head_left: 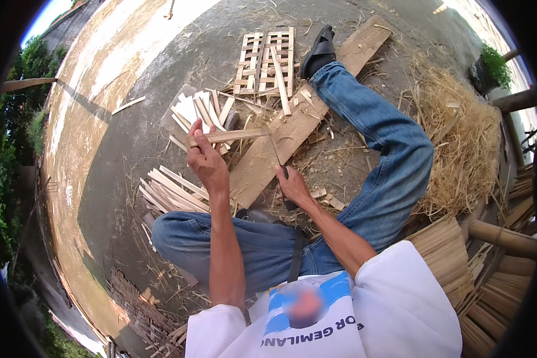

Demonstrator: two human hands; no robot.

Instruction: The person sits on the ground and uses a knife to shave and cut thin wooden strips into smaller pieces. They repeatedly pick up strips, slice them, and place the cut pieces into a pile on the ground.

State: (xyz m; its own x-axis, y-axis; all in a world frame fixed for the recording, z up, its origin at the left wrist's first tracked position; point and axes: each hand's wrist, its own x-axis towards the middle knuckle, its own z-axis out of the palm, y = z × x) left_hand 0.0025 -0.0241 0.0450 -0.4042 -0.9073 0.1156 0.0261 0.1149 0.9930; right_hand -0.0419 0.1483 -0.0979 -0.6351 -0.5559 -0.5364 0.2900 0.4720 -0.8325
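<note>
Between the thumb and fingers of my left hand (210, 167) is a flat bamboo strip (238, 135), which points to the right. My right hand (293, 187) is wrapped round the dark handle of a knife (275, 148). Its thin blade reaches up to the right end of the strip; whether it touches cannot be made out. Under both lies a long wooden plank (346, 65), set slantwise on the ground and strewn with shavings.
Cut strips lie in a fanned pile (172, 190) by my left knee, with more strips (188, 110) beyond my left hand. A woven slat panel (274, 45) lies ahead. A heap of shavings (465, 143) and bamboo poles (501, 238) are at the right.
</note>
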